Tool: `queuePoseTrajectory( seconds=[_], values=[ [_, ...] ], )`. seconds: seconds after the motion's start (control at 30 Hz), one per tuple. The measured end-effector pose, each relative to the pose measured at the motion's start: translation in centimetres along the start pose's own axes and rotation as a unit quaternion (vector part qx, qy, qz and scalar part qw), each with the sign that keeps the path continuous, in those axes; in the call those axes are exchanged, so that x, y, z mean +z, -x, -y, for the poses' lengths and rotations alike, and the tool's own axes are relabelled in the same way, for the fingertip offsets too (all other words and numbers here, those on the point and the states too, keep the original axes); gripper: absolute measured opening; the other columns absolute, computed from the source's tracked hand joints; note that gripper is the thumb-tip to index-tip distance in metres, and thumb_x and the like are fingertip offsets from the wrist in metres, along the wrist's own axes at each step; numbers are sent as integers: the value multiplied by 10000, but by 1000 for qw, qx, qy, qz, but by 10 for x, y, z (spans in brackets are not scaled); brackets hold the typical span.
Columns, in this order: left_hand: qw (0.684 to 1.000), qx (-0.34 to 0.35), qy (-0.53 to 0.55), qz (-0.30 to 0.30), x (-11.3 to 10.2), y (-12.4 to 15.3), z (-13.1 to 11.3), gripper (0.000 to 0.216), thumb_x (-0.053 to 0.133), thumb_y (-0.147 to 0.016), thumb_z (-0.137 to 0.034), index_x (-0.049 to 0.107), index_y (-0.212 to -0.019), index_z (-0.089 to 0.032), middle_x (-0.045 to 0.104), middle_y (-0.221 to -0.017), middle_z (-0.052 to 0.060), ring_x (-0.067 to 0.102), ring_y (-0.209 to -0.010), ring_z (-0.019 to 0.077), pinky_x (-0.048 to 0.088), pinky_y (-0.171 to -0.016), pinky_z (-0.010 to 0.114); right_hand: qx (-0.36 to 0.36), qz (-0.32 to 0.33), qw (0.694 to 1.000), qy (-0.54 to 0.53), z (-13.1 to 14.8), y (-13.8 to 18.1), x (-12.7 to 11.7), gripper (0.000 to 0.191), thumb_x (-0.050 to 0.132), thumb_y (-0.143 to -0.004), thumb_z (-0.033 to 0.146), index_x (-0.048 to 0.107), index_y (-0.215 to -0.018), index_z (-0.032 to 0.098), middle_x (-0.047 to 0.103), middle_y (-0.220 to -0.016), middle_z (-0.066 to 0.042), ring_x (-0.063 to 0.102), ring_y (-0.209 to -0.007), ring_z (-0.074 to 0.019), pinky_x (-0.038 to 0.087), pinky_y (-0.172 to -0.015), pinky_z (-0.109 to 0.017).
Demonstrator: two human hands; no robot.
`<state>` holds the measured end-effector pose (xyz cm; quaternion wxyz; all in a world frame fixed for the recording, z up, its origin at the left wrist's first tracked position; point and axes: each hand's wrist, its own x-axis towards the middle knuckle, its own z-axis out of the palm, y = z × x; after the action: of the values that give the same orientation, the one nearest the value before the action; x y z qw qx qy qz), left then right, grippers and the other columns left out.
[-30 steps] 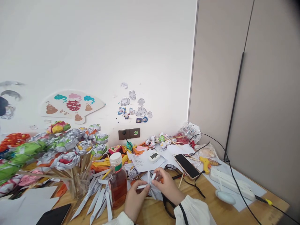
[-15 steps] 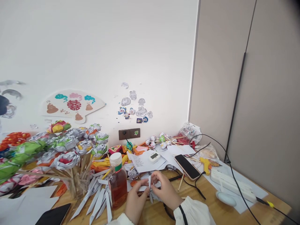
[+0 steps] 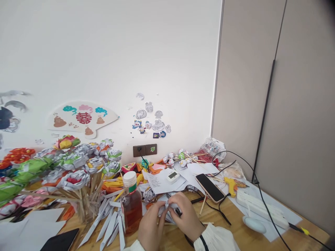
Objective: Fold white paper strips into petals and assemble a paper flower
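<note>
Low in the middle of the head view, my left hand (image 3: 149, 225) and my right hand (image 3: 184, 218) meet over a small folded piece of grey-white paper (image 3: 167, 206). Both hands have their fingers pinched on it, just above the wooden table (image 3: 235, 232). A white sleeve and a black band show at my right wrist. A bottle of amber liquid (image 3: 131, 204) with a white cap stands just left of my left hand. White paper strips (image 3: 110, 221) lie fanned out on the table to its left.
A bunch of paper flowers on sticks (image 3: 70, 167) fills the left. A phone (image 3: 209, 187) leans right of my hands, with a yellow glue gun (image 3: 231, 184), a white power strip (image 3: 261, 207) and cables beyond. Another phone (image 3: 60, 240) lies at bottom left.
The paper piece stood up between my fingers a second ago; both hands have since closed in and pressed it down into a small bundle. The view shifted slightly.
</note>
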<state>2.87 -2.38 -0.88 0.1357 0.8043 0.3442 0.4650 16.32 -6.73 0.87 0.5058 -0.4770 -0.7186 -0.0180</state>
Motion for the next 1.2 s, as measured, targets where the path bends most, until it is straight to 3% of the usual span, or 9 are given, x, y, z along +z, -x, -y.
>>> queuePoseTrajectory(
  seconds=[0.13,0.37,0.57,0.7,1.07,1.2],
  values=[
    [997,68,-38,0,0,0,3,192,429,-755,-244,524,-923,-241,634,-880,31,583,-834,166,467,-720,261,-24,14,1000,14,3,-1,-4,164,469,-700,99,495,-818,209,549,-796,-16,475,-782,-163,381,-696,-287],
    [995,80,-66,7,1,0,5,194,402,-774,-246,497,-942,-230,620,-908,54,573,-857,178,467,-736,283,-62,5,997,42,1,0,-4,81,466,-757,166,493,-815,216,555,-811,-18,477,-797,-156,390,-709,-303],
    [990,120,-67,-7,-1,-1,3,143,407,-773,-216,528,-851,-227,610,-944,48,553,-899,168,452,-776,267,-90,13,994,65,1,-1,-5,107,425,-796,162,511,-830,214,572,-847,-18,476,-810,-150,394,-703,-305],
    [990,122,-67,-14,-2,-2,2,192,421,-768,-216,506,-940,-222,614,-936,51,557,-893,167,457,-774,264,-101,25,992,74,1,0,-6,130,413,-806,157,514,-865,214,580,-876,-16,471,-816,-144,393,-710,-303],
    [991,116,-63,-12,0,-1,6,169,408,-768,-214,514,-898,-227,614,-934,48,562,-885,173,464,-764,283,-89,36,992,77,4,0,-7,142,404,-800,146,516,-859,211,583,-862,-23,462,-796,-154,386,-693,-299],
    [995,99,-29,-5,-2,-2,4,137,402,-769,-209,491,-872,-220,585,-929,58,542,-885,175,454,-754,299,-48,39,996,60,4,-1,-6,106,437,-775,137,519,-801,199,572,-773,-21,462,-759,-156,377,-661,-280]
  ],
)
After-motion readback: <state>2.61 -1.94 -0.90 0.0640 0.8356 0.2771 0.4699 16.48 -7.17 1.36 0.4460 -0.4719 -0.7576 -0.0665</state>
